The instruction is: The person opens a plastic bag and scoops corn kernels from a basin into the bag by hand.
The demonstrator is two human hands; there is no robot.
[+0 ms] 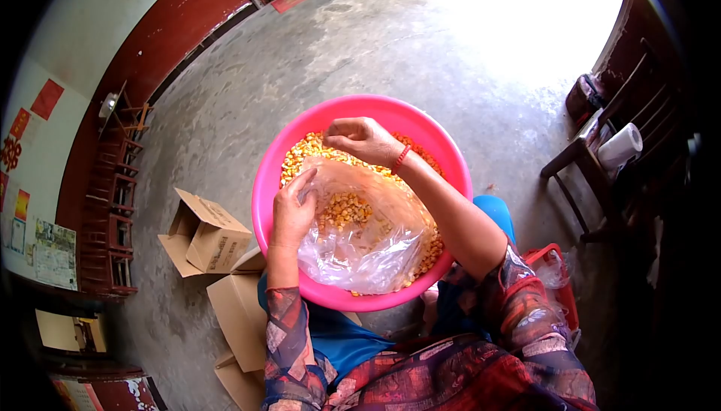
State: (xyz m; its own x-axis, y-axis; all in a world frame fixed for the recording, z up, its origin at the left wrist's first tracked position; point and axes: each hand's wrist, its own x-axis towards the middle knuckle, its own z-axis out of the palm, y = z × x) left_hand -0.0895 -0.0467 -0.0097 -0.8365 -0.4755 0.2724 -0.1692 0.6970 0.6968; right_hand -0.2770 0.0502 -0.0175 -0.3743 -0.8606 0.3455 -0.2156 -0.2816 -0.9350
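Corn Kernels (304,150) Filling a Pink Plastic Basin (398,114)

A grey concrete floor (203,111) is stretching out around the person. A wooden chair (586,157) is standing at the right, with a white roll (620,146) resting on it. The pink basin is sitting in front of the person, close to the body, and is holding yellow-orange corn kernels. Open cardboard boxes (240,302) are lying just left of it. Inside the basin, a clear plastic bag (402,219) is spreading over the kernels, its mouth gaping and a small heap of kernels showing within. The left hand (293,212) is holding its fingers and thumb apart at the bag's left edge. The right hand (363,141) is curling its fingers above the kernels, beyond the bag; whether it is pinching anything, I cannot tell. A red bracelet (402,157) is circling the right wrist.
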